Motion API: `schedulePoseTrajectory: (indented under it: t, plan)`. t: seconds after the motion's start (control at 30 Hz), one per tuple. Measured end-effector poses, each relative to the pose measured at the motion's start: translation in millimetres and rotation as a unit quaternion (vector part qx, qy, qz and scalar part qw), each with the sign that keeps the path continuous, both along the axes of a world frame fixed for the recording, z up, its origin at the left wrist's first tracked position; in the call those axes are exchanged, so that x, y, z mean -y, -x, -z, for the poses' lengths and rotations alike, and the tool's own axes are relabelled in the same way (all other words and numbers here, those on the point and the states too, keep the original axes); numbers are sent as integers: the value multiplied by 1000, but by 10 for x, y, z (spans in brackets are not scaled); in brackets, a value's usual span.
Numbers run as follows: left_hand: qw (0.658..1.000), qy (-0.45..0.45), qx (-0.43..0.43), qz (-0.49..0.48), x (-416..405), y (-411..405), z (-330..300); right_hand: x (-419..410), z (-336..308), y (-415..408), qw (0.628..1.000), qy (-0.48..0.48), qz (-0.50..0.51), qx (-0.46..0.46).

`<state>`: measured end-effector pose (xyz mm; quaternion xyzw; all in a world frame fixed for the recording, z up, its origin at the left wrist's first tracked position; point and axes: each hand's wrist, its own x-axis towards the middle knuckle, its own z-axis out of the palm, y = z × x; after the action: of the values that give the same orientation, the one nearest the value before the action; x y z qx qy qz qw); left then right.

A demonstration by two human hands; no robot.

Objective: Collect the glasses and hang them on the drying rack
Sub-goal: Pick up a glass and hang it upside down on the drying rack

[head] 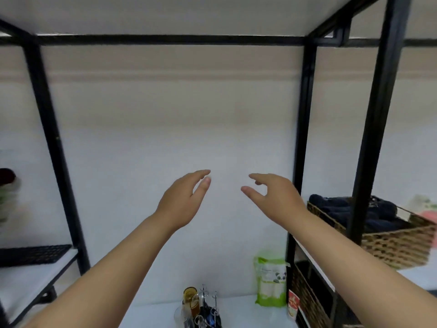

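Note:
My left hand (183, 201) and my right hand (274, 197) are both raised in front of the white wall, fingers spread, holding nothing. Far below them, at the bottom edge of the view, a wire drying rack (208, 308) with thin metal prongs stands on a white surface. Clear glasses (182, 316) sit at its left side, and an amber-tinted glass (191, 300) is against the rack. Whether these hang on the prongs or stand beside them I cannot tell. Both hands are well above the rack and apart from it.
A black metal shelving frame (305, 138) surrounds the space. A green-and-white package (270, 285) stands right of the rack, a red-and-white carton (294, 305) beside it. A woven basket (397, 242) with dark cloth sits on the right shelf. A black mat (33, 254) lies on the left shelf.

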<state>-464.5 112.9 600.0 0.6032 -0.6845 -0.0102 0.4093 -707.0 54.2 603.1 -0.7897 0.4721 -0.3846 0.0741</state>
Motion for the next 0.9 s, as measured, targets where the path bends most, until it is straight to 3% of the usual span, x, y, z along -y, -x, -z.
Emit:
schedulePoseTrajectory:
  t: [0.13,0.47,0.9]
  plan:
    - [996,15,-54,69,-327,164,-230,-476,-246,193,999,16,33,35]
    - [978,11,-50,203,-661,627,-374,-1704,-375,707,990,38,125,61]
    - [902,10,-42,429,-692,3038,-432,-2772,-477,2742,932,70,344,90]
